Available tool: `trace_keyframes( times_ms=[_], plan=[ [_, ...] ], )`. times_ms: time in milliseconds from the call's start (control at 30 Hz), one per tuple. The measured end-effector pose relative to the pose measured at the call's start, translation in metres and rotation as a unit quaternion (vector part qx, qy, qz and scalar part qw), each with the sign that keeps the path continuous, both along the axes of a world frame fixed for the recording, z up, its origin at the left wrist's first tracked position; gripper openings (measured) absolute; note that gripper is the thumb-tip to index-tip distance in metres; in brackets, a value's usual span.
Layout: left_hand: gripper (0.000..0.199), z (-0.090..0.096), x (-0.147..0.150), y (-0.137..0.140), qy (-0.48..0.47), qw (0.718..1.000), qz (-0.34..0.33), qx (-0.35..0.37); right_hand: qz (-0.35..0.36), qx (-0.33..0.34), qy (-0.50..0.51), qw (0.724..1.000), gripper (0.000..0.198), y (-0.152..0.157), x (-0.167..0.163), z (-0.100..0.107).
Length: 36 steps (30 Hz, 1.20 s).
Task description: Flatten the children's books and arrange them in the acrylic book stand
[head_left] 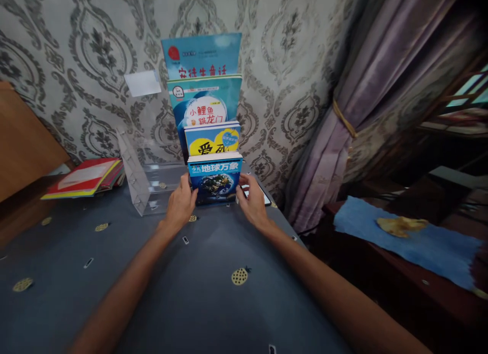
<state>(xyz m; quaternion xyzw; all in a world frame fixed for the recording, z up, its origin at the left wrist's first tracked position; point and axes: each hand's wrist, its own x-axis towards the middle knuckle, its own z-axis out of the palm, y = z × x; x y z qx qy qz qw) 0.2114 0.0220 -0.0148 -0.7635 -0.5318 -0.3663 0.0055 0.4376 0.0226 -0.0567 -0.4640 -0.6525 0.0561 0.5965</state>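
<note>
A dark blue book with a globe on its cover (215,183) stands upright at the front of a tiered clear acrylic rack (134,178). My left hand (182,204) grips its left edge, thumb toward the cover. On the opposite edge, my right hand (251,200) has its fingers curled against the book. Behind it rise a yellow and blue book (194,140), a teal book with a white circle (183,107), and a taller blue book with red lettering (202,54). The left part of the rack holds no books.
A stack of red and yellow books or folders (82,178) lies left of the rack. A flat white-faced object (265,195) sits behind my right hand. Purple curtains (324,155) hang at right, near a blue cloth (381,242). Patterned cloth covers the table (206,303).
</note>
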Motion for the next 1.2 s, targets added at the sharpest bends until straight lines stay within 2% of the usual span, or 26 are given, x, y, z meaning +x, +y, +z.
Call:
trace_keyframes(
  times_ms=[200, 500, 733, 1033, 1200],
  plan=[
    [0.03, 0.006, 0.006, -0.002, 0.025, 0.999, 0.017, -0.025, 0.019, 0.002, -0.014, 1.0, 0.047, -0.002, -0.002, 0.014],
    [0.018, 0.009, 0.01, -0.001, 0.001, 0.999, 0.003, -0.035, 0.051, -0.011, 0.066, 0.996, 0.05, 0.011, -0.015, 0.033],
    [0.027, 0.005, 0.013, 0.001, -0.021, 1.0, -0.001, -0.018, 0.06, -0.028, 0.079, 0.995, 0.044, 0.008, -0.012, 0.04],
    [0.037, 0.01, 0.016, -0.005, -0.005, 0.999, 0.024, -0.042, 0.071, -0.013, 0.109, 0.991, 0.037, 0.009, -0.014, 0.039],
    [0.042, 0.015, 0.015, -0.008, 0.013, 0.998, 0.033, -0.047, 0.083, -0.021, 0.128, 0.988, 0.04, 0.013, -0.014, 0.038]
  ],
)
